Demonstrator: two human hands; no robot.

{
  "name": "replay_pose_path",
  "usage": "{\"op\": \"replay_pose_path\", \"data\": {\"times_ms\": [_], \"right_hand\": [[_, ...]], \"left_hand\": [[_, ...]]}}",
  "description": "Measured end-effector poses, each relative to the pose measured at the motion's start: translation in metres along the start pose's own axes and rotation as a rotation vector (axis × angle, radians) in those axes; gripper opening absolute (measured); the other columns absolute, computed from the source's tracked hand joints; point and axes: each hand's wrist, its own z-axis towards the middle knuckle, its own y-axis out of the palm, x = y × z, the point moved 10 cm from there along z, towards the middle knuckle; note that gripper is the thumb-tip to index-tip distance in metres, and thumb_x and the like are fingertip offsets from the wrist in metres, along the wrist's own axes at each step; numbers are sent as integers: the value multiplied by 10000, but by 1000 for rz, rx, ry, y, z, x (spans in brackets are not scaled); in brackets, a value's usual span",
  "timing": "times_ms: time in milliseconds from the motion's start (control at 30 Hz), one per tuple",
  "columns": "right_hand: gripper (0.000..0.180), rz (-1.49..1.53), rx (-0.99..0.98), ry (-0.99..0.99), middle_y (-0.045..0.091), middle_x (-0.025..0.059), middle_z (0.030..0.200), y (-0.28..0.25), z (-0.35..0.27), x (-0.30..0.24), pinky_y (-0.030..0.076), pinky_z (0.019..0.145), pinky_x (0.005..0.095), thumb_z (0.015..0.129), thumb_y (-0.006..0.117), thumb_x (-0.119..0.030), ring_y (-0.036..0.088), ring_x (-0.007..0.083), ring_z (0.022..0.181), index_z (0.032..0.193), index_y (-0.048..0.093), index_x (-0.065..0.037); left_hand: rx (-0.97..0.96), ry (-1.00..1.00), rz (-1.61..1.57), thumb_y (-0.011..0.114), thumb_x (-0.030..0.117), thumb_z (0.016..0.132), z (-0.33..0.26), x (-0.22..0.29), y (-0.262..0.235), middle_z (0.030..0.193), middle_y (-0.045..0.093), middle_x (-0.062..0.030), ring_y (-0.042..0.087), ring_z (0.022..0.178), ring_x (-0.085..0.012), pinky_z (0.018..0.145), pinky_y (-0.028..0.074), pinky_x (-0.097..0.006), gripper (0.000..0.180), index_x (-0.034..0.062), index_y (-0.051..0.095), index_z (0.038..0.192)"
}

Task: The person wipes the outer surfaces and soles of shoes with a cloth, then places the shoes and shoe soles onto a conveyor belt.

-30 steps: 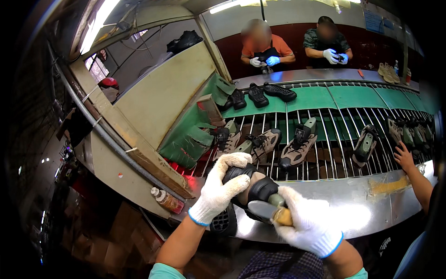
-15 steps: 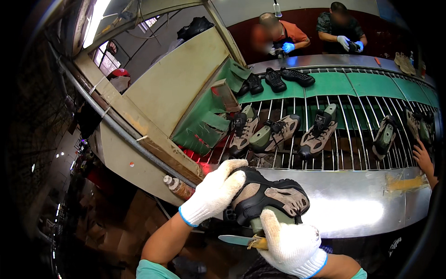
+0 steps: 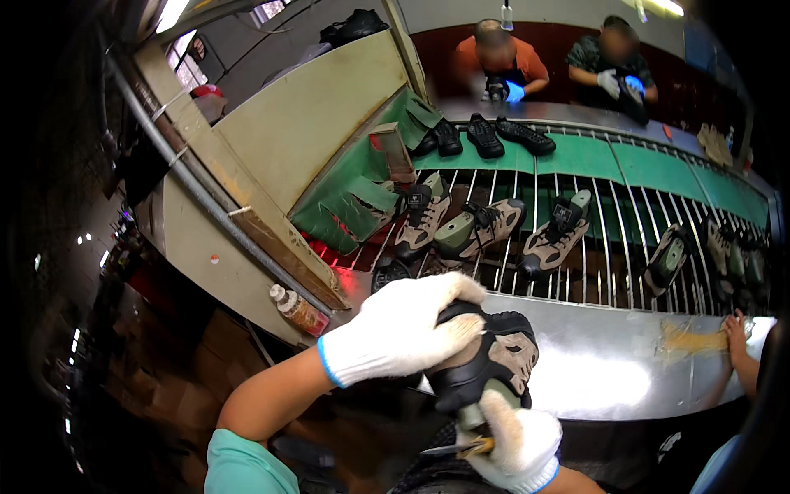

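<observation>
A beige and black shoe [image 3: 512, 354] on a green last [image 3: 499, 390] is held between my two hands, over the near edge of the metal counter. My left hand [image 3: 403, 329], in a white knit glove with a blue cuff, wraps over the shoe's black sole side with its thumb across it. Lower down, my right hand [image 3: 520, 440], gloved the same way, grips the last. The same hand also holds a knife-like tool [image 3: 444, 450] with a yellow handle, its flat blade pointing left. The fingers behind the shoe are hidden.
Similar shoes on lasts [image 3: 562, 235] stand on a rack of metal bars [image 3: 605, 222] ahead. Black shoes [image 3: 485, 136] line the green strip beyond. A bottle [image 3: 298, 309] stands at left. Another person's hand [image 3: 734, 333] touches the counter [image 3: 592, 362] at right; two people work opposite.
My left hand has slid further over the shoe, and the shoe has turned. The tool's blade now shows nearly edge-on. The other person's hand at right has moved down from the rack to the counter.
</observation>
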Motion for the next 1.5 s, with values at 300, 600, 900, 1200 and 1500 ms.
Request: {"op": "replay_pose_path", "data": {"times_ms": [300,600,900,1200,1500], "right_hand": [[639,-119,583,59,773,173,1007,-107,5,56,641,705,382,778,909,-259,786,306,751,1299,660,15],[537,-94,540,170,789,173,1006,-117,26,73,648,740,387,854,887,-306,803,327,819,1272,674,-44],[709,-120,407,104,759,132,879,-79,26,38,638,703,401,783,924,-282,781,322,746,1378,620,-43],[710,51,29,-106,676,96,701,32,-22,6,551,520,404,628,931,-228,690,306,555,1232,674,42],[528,115,-156,-13,712,64,830,92,-29,22,573,613,375,836,852,-331,735,244,708,1296,705,-119]], "left_hand": [[77,301,-907,475,305,1157,75,10,26,1464,646,-124,595,1320,-189,1193,420,-356,536,-42,514,1564],[288,334,-666,595,301,1120,89,-4,21,1409,673,-131,622,1292,-197,1153,472,-349,536,-27,541,1540],[352,284,-519,751,407,979,41,-21,3,1321,720,-170,680,1247,-252,1099,508,-395,646,40,583,1484],[372,91,-624,861,220,880,-75,-61,31,1342,672,-158,643,1217,-200,1090,503,-356,654,-62,562,1389],[841,266,-434,862,373,880,-126,-140,107,1306,681,-218,660,1258,-337,1178,465,-497,664,-65,604,1307]]}}
